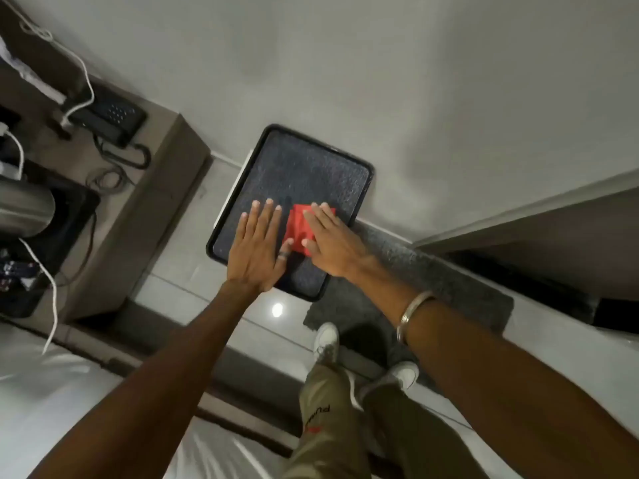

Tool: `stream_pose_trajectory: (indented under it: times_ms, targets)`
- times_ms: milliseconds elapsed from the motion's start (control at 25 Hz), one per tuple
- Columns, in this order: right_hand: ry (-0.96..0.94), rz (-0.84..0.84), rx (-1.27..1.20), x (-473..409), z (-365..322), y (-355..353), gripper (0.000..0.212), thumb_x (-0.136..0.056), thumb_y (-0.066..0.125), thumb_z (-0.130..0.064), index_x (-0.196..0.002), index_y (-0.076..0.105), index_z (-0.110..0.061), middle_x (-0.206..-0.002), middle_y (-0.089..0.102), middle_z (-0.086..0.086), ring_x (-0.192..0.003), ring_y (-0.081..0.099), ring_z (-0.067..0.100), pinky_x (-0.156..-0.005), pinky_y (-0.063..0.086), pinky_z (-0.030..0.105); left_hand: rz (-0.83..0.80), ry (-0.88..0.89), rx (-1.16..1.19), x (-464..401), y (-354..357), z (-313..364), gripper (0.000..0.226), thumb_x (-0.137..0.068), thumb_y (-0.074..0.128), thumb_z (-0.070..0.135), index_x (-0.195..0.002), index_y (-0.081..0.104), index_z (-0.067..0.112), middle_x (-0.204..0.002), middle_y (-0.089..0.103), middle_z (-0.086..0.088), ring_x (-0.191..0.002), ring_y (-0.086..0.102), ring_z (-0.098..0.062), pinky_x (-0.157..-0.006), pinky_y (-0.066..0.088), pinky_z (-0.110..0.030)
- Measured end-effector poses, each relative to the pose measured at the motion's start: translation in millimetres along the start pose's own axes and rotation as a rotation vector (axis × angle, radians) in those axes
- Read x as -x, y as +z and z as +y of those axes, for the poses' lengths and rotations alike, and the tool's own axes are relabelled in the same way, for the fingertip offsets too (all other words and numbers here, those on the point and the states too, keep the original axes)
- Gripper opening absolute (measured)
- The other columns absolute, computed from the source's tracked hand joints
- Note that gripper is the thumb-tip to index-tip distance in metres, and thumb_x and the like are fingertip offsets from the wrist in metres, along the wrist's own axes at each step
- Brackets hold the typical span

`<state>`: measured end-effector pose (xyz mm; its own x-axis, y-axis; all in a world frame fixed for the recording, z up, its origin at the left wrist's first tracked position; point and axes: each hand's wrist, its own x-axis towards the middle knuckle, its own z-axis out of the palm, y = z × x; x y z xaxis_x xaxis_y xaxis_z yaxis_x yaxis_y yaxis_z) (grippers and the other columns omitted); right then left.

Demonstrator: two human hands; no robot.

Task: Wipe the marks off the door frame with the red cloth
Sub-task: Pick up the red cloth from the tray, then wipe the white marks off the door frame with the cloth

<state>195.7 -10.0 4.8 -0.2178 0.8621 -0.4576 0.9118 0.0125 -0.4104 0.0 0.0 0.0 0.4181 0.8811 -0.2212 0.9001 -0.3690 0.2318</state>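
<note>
A folded red cloth [298, 227] lies on a black tray [304, 167] that stands low against the white wall. My right hand [333, 242] rests flat on the cloth's right part, fingers stretched out. My left hand [257, 247] lies flat on the tray beside the cloth, its thumb touching the cloth's left edge; a ring is on the thumb. Neither hand grips the cloth. A pale door frame [529, 216] runs along the right side.
A brown cabinet [152, 209] at the left carries a black telephone [107, 119], cables and a steel kettle [24, 212]. A grey mat [432, 281] lies on the floor by the doorway. My legs and white shoes [326, 340] stand below. White bedding fills the lower left.
</note>
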Motion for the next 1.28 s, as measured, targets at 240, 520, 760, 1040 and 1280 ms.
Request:
stream_pose_trajectory:
  times_ms: [240, 520, 760, 1040, 1280]
  targets:
    - [0.211, -0.067, 0.25, -46, -18, 41, 0.113, -0.093, 0.07, -0.044, -0.163, -0.005, 0.003, -0.17, -0.003, 0.035, -0.159, -0.001, 0.055, -0.129, 0.014, 0.064, 0.032, -0.066, 0.01, -11, 38, -22, 0.069, -0.107, 0.024, 0.051, -0.162, 0.024, 0.009, -0.173, 0.012, -0.015, -0.162, 0.001, -0.033, -0.132, 0.002, -0.048]
    - [0.473, 0.104, -0.801, -24, 4, -72, 0.03, -0.083, 0.061, -0.016, -0.106, 0.068, 0.002, -0.1, 0.07, 0.016, -0.096, 0.069, 0.033, -0.073, 0.052, 0.033, 0.206, -0.063, 0.107, -12, -36, 42, 0.067, -0.108, 0.03, 0.046, -0.162, 0.025, 0.007, -0.173, 0.014, -0.017, -0.162, 0.0, -0.032, -0.133, 0.004, -0.049]
    - [0.314, 0.203, -1.95, 144, 27, -200, 0.043, -0.1, 0.044, -0.006, -0.139, 0.059, -0.003, -0.12, 0.074, 0.017, -0.102, 0.073, 0.035, -0.083, 0.065, 0.046, 0.41, 0.185, 0.175, -18, -167, 168, 0.071, -0.107, 0.024, 0.049, -0.16, 0.029, 0.003, -0.171, 0.019, -0.019, -0.161, 0.007, -0.036, -0.132, 0.007, -0.048]
    - [0.17, 0.986, -1.962, 322, 62, -264, 0.046, -0.102, 0.061, -0.016, -0.147, 0.057, -0.009, -0.143, 0.066, 0.019, -0.133, 0.062, 0.038, -0.116, 0.048, 0.054, 0.706, 0.659, 0.107, -43, -277, 332, 0.063, -0.107, 0.036, 0.041, -0.16, 0.03, 0.007, -0.171, 0.022, -0.017, -0.161, 0.009, -0.036, -0.132, 0.011, -0.048]
    - [0.167, 1.929, -1.093, 391, 100, -315, 0.062, -0.098, 0.065, -0.039, -0.155, 0.043, -0.04, -0.155, 0.055, -0.018, -0.141, 0.056, 0.007, -0.12, 0.047, 0.04, 0.949, 0.902, 0.053, -64, -360, 447, 0.063, -0.107, 0.043, 0.039, -0.16, 0.03, 0.006, -0.169, 0.025, -0.02, -0.159, 0.012, -0.037, -0.131, 0.011, -0.05]
